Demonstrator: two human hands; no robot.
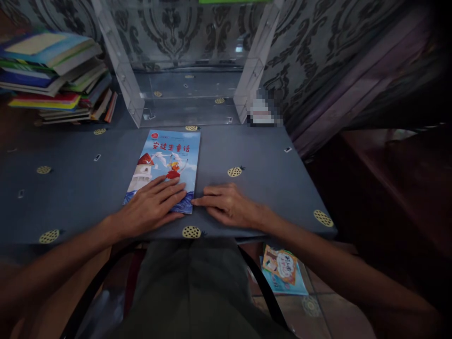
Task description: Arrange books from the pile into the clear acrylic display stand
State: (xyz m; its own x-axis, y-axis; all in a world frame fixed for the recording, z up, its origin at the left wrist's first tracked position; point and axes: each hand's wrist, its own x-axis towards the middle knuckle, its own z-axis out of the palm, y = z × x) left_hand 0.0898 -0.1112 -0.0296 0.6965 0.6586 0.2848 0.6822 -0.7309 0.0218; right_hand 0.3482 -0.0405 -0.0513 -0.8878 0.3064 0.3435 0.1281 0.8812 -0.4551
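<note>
Two hands (157, 201) (229, 205), one touched book (173, 157), one rack (122, 73)

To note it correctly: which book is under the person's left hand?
The blue-covered book with a red-roofed tower, flat on the table: the left hand rests on it. No hand touches the stacked books or those on the floor.

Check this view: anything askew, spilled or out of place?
Two books lie on the floor beside the chair, odd beside the others up on the table. The stack at the table's left is ragged, its books jutting at different angles. No spill or damage visible.
</note>
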